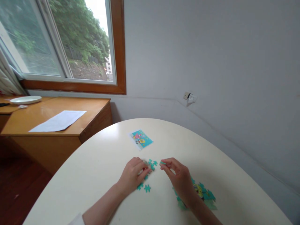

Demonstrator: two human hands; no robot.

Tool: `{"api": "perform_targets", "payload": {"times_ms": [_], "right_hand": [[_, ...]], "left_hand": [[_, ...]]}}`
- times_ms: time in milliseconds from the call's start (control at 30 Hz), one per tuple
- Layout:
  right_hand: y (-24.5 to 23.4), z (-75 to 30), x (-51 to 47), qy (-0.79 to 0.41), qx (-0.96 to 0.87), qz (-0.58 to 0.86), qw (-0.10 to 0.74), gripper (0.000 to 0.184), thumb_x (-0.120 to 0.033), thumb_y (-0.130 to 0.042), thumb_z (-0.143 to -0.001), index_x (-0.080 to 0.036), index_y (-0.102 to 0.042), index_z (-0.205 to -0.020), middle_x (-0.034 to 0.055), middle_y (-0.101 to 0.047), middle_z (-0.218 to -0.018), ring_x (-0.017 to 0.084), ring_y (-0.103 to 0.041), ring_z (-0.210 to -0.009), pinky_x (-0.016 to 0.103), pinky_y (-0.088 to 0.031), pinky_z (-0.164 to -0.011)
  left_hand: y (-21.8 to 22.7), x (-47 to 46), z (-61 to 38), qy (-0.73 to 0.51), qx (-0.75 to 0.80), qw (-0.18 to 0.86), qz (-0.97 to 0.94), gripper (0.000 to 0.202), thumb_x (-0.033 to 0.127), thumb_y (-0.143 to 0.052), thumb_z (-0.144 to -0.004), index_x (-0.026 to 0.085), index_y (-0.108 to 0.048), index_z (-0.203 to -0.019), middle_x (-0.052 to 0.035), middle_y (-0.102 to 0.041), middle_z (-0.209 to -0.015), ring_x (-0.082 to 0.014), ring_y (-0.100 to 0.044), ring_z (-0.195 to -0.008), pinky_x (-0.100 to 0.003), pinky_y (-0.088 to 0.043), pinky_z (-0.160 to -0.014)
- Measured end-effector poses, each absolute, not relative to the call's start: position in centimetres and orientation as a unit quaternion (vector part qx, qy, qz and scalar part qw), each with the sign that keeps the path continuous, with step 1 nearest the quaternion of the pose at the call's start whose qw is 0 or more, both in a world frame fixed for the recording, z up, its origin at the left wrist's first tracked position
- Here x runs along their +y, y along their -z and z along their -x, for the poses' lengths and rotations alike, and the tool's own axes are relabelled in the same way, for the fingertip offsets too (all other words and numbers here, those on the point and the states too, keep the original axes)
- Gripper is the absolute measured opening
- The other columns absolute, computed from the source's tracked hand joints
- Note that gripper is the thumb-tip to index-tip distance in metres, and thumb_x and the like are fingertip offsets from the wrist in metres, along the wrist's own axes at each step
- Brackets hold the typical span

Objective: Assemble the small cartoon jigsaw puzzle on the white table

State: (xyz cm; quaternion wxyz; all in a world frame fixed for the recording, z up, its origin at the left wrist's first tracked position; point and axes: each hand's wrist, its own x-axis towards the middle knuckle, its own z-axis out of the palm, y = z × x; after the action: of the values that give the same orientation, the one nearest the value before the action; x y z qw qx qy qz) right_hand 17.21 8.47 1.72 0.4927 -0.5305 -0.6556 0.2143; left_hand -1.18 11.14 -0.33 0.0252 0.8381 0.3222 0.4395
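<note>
Between the thumb and forefinger of my right hand point(179, 176) is a small teal jigsaw piece point(162, 163), held just above the table. My left hand point(134, 172) rests to its left, fingers curled and thumb close to the fingertips, over a small pile of loose teal jigsaw pieces point(152, 166). Whatever its fingertips pinch is hidden. A loose jigsaw piece point(147, 188) lies nearer me, beside others partly under that hand. Under my right forearm is a partly joined jigsaw puzzle point(207, 195) with a yellow cartoon figure; the arm covers its middle.
A reference picture card point(142, 139) lies farther back on the round white table point(98, 162). To the left stands a wooden desk point(93, 107) with white paper point(59, 121) and a white plate point(26, 100). A wall socket point(190, 97) is beyond the table.
</note>
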Motion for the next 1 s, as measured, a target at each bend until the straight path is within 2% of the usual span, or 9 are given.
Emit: {"api": "perform_targets", "payload": {"times_ms": [100, 167, 333, 600, 833, 900, 1000], "right_hand": [[-2.2, -19.4, 8.2, -0.238, -0.611, 0.557, 0.510, 0.024, -0.033, -0.059, -0.071, -0.018, -0.067, -0.087, 0.0062, -0.071, -0.079, 0.017, -0.066, -0.067, 0.027, -0.053, -0.063], [-2.2, -21.2, 7.9, -0.238, -0.597, 0.573, 0.509, 0.027, -0.036, -0.060, -0.069, -0.018, -0.068, -0.087, 0.0068, -0.071, -0.081, 0.018, -0.066, -0.069, 0.028, -0.054, -0.065], [-1.3, -25.8, 7.2, -0.219, -0.529, 0.632, 0.523, 0.028, -0.043, -0.065, -0.062, -0.018, -0.067, -0.073, 0.0056, -0.069, -0.064, 0.020, -0.066, -0.062, 0.031, -0.053, -0.063], [0.6, -28.2, 7.2, -0.226, -0.446, 0.663, 0.558, 0.034, -0.050, -0.065, -0.059, -0.017, -0.065, -0.070, 0.0077, -0.070, -0.066, 0.023, -0.066, -0.064, 0.034, -0.053, -0.063], [0.6, -29.1, 7.3, -0.240, -0.444, 0.681, 0.531, 0.032, -0.048, -0.067, -0.054, -0.017, -0.067, -0.063, 0.0055, -0.069, -0.066, 0.018, -0.060, -0.059, 0.030, -0.047, -0.055], [0.7, -29.4, 7.3, -0.261, -0.449, 0.670, 0.530, 0.032, -0.047, -0.068, -0.054, -0.017, -0.068, -0.064, 0.0044, -0.067, -0.063, 0.016, -0.059, -0.058, 0.028, -0.046, -0.055], [1.1, -29.9, 7.4, -0.298, -0.445, 0.672, 0.512, 0.034, -0.048, -0.068, -0.055, -0.016, -0.068, -0.067, 0.0019, -0.063, -0.054, 0.014, -0.054, -0.049, 0.026, -0.042, -0.047]], "left_hand": [[0.2, 11.1, 1.2, -0.437, 0.328, 0.027, -0.837, 0.026, 0.028, -0.047, -0.087, 0.016, -0.057, -0.066, -0.0018, -0.056, -0.057, -0.0112, -0.050, -0.057, -0.023, -0.040, -0.054], [0.2, 11.1, 1.3, -0.439, 0.329, 0.026, -0.836, 0.028, 0.028, -0.046, -0.087, 0.016, -0.056, -0.064, -0.0019, -0.055, -0.056, -0.0112, -0.049, -0.057, -0.023, -0.040, -0.054], [0.1, 11.1, 1.4, -0.429, 0.338, 0.033, -0.837, 0.029, 0.028, -0.044, -0.088, 0.016, -0.056, -0.064, -0.0021, -0.055, -0.057, -0.0112, -0.049, -0.057, -0.022, -0.041, -0.054], [0.2, 11.0, 1.6, -0.426, 0.359, 0.040, -0.829, 0.026, 0.025, -0.046, -0.087, 0.016, -0.056, -0.065, -0.0015, -0.054, -0.058, -0.0109, -0.050, -0.056, -0.022, -0.040, -0.054], [-0.1, 10.9, 1.7, -0.414, 0.368, 0.058, -0.830, 0.026, 0.025, -0.046, -0.086, 0.016, -0.055, -0.064, -0.0011, -0.054, -0.058, -0.0106, -0.050, -0.057, -0.021, -0.040, -0.053], [-0.2, 10.9, 1.7, -0.417, 0.365, 0.060, -0.830, 0.026, 0.025, -0.046, -0.086, 0.015, -0.054, -0.063, -0.0008, -0.053, -0.057, -0.0104, -0.050, -0.056, -0.020, -0.040, -0.052], [-0.3, 10.9, 1.7, -0.412, 0.376, 0.069, -0.827, 0.026, 0.026, -0.046, -0.086, 0.016, -0.055, -0.064, -0.0011, -0.054, -0.058, -0.0103, -0.050, -0.055, -0.020, -0.041, -0.051]]}}
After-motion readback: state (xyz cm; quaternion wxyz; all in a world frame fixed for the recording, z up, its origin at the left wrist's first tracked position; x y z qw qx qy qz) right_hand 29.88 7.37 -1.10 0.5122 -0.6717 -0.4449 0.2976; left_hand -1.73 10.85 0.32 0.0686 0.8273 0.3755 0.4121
